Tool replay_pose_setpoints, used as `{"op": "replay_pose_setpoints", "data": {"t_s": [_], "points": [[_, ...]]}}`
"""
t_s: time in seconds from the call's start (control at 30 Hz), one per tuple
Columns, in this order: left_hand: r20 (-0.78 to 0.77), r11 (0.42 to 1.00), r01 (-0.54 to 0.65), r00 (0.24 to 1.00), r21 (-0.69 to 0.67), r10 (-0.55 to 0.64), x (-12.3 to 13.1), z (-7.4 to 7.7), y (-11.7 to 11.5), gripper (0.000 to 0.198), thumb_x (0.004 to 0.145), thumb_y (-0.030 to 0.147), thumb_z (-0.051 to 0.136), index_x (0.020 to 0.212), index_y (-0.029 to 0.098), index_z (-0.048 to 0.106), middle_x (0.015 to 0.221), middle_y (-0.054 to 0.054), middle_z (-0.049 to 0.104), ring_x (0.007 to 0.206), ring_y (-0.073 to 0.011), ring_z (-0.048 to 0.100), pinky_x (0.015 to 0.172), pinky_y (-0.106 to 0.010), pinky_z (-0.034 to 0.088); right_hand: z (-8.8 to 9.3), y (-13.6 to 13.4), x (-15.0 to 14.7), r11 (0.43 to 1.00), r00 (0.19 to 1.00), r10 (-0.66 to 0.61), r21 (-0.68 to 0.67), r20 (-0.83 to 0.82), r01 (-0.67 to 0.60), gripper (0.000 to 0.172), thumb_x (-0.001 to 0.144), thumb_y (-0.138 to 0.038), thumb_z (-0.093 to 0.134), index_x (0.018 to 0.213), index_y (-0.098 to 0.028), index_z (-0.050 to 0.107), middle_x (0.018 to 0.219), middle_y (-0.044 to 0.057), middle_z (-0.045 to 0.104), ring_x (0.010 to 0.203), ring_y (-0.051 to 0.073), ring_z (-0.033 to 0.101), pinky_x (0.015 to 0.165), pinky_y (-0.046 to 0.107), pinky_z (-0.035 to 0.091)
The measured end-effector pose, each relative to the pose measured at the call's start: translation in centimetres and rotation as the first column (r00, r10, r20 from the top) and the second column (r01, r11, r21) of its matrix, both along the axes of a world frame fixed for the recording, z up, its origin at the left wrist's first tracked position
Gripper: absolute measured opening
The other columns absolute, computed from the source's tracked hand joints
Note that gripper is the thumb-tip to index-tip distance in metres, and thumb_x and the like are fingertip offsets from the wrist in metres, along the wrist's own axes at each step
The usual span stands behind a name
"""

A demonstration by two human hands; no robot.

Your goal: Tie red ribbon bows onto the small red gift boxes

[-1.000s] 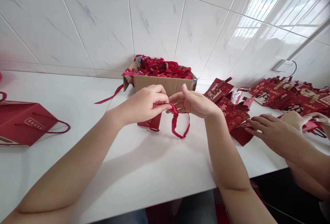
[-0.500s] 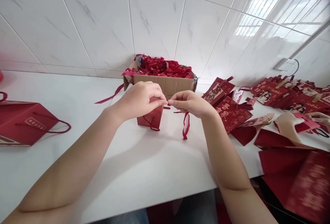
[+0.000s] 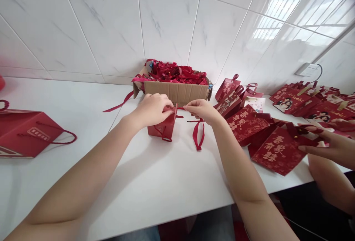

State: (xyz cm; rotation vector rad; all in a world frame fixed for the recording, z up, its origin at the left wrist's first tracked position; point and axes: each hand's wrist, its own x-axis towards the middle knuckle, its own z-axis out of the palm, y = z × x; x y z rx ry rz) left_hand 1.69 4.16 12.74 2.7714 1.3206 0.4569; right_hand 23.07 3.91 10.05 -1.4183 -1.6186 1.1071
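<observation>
A small red gift box (image 3: 160,130) with a twisted cord handle stands on the white table, below and beside my left hand (image 3: 154,109). My left fingers are closed at its upper edge, against an upright red panel. To the right, my right hand (image 3: 202,110) pinches the end of a red ribbon (image 3: 181,108) that stretches from the box's top. Below my right hand is a looped red ribbon (image 3: 198,137) with a thin dark end; whether the hand also holds it I cannot tell.
Behind stands a cardboard box (image 3: 177,91) full of red ribbons, against the tiled wall. A larger red gift box (image 3: 30,132) lies at left. Several red gift bags (image 3: 244,124) fill the right side, where a co-worker's hand (image 3: 330,145) holds one red bag (image 3: 280,150).
My hands have moved apart; my left lowered onto the box and the ribbon end now shows stretched to my right hand. At right, the co-worker's red bag has moved onto the table.
</observation>
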Motion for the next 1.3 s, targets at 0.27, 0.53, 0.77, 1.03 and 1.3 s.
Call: {"op": "replay_pose_setpoints", "data": {"t_s": [0.27, 0.53, 0.77, 1.03, 1.3], "points": [[-0.018, 1.0, 0.004, 1.0, 0.0, -0.004, 0.2, -0.2, 0.2, 0.032, 0.086, 0.033, 0.043, 0.098, 0.023, 0.07, 0.104, -0.006, 0.068, 0.095, -0.0249, 0.059, 0.09, -0.046, 0.038, 0.0, -0.1, -0.1, 0.997, 0.988, 0.058, -0.033, -0.146, -0.064, 0.028, 0.072, -0.04, 0.071, 0.072, -0.014, 0.061, 0.057, -0.006, 0.039, 0.045, 0.003, 0.028, 0.044, 0.023, 0.019], [-0.013, 1.0, -0.001, 1.0, 0.016, 0.001, 0.1, -0.4, 0.2, 0.032, 0.087, 0.035, 0.043, 0.098, 0.022, 0.07, 0.103, -0.005, 0.068, 0.092, -0.0241, 0.06, 0.09, -0.046, 0.037, 0.1, -0.1, -0.1, 0.997, 0.985, 0.061, -0.032, -0.163, -0.068, 0.03, 0.07, -0.041, 0.073, 0.071, -0.014, 0.061, 0.055, -0.007, 0.039, 0.045, 0.003, 0.026, 0.043, 0.023, 0.018], [0.002, 0.999, 0.012, 1.0, 0.036, -0.012, 0.1, -0.5, 0.4, 0.032, 0.087, 0.037, 0.043, 0.096, 0.023, 0.07, 0.1, -0.006, 0.069, 0.095, -0.0265, 0.06, 0.089, -0.046, 0.037, -0.2, -0.2, -1.3, 0.998, 0.989, 0.057, -0.018, -0.139, -0.06, 0.03, 0.071, -0.043, 0.071, 0.07, -0.015, 0.061, 0.057, -0.006, 0.04, 0.046, 0.003, 0.026, 0.044, 0.023, 0.017], [0.093, 0.995, -0.035, 0.995, 0.089, 0.026, 0.2, -0.2, 0.0, 0.026, 0.085, 0.033, 0.045, 0.081, 0.021, 0.067, 0.09, -0.005, 0.069, 0.087, -0.0239, 0.059, 0.089, -0.047, 0.038, -0.1, -0.6, -2.3, 0.999, 0.993, 0.011, 0.035, -0.121, -0.007, 0.034, 0.07, -0.047, 0.071, 0.069, -0.016, 0.058, 0.057, -0.006, 0.04, 0.049, 0.004, 0.03, 0.046, 0.022, 0.02], [0.126, 0.994, -0.042, 0.992, 0.098, 0.029, 0.3, -0.7, 0.1, 0.028, 0.085, 0.035, 0.047, 0.102, 0.023, 0.068, 0.102, -0.006, 0.068, 0.1, -0.0265, 0.057, 0.095, -0.05, 0.033, -0.4, -0.6, -2.5, 0.997, 0.991, 0.062, 0.049, -0.115, -0.057, 0.035, 0.073, -0.049, 0.069, 0.072, -0.015, 0.06, 0.055, -0.007, 0.041, 0.049, 0.004, 0.029, 0.048, 0.022, 0.023]]}}
